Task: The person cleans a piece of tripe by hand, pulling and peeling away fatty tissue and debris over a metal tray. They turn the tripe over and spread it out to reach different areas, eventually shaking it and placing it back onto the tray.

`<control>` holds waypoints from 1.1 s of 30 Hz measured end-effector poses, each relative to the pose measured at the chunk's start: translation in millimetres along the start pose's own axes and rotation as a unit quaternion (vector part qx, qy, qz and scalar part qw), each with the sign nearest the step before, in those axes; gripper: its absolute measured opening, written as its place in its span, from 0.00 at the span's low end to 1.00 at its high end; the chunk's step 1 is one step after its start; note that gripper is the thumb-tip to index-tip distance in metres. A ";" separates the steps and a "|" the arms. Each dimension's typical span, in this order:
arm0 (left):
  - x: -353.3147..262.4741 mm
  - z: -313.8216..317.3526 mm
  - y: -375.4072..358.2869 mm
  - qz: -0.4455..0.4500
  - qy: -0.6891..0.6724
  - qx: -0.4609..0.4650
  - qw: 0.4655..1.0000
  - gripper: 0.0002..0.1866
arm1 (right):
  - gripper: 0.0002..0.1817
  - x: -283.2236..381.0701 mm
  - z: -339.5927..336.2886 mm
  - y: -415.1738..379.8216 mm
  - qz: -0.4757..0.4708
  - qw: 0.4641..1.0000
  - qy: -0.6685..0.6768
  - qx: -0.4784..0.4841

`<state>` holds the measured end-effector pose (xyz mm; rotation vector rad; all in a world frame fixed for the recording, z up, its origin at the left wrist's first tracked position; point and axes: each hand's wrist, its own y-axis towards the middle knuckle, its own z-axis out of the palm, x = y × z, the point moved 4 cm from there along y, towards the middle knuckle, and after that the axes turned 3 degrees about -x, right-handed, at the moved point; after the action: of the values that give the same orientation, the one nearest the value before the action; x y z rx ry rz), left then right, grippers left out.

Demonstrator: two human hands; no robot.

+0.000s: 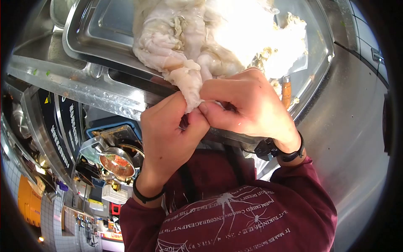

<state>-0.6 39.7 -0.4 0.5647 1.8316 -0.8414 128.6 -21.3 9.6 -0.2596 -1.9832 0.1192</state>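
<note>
A large heap of pale, wet offal (pixel 163 42), with folds like tripe or intestine, lies over the metal tray. One narrow end of it hangs past the near edge toward me. My left hand (pixel 170 130) is closed, thumb and finger pinching the tip of that end. Against it, my right hand (pixel 247 103) is also closed and pinches the same tip from the other side. The thumbs almost meet, and the fingertips partly hide what is gripped. Just beyond my right hand stands the wooden handle (pixel 286 92) of a tool whose other end is hidden.
The metal tray (pixel 77 46) spans the sink edge (pixel 121 105) in front of me. Bright glare washes out the heap's right side. Steel counter (pixel 336 138) extends to the right. Lower left, a steel bowl (pixel 117 164) with reddish contents stands among other containers.
</note>
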 end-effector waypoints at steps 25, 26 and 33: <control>14.8 -6.8 -2.9 0.026 -0.061 -0.026 0.997 0.07 | 0.08 -22.5 18.3 -22.0 0.244 0.877 0.408 -0.077; 13.5 -5.0 -2.1 0.045 -0.118 -0.037 0.991 0.10 | 0.08 -20.7 18.0 -19.9 0.243 0.877 0.408 -0.076; -6.0 15.4 -1.9 0.013 -0.110 -0.121 0.987 0.20 | 0.08 -3.2 16.5 -8.1 0.221 0.904 0.365 -0.037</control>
<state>9.6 26.8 1.7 0.3278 1.6880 -0.6254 113.9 -29.4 1.5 -0.6956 -1.1571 0.2025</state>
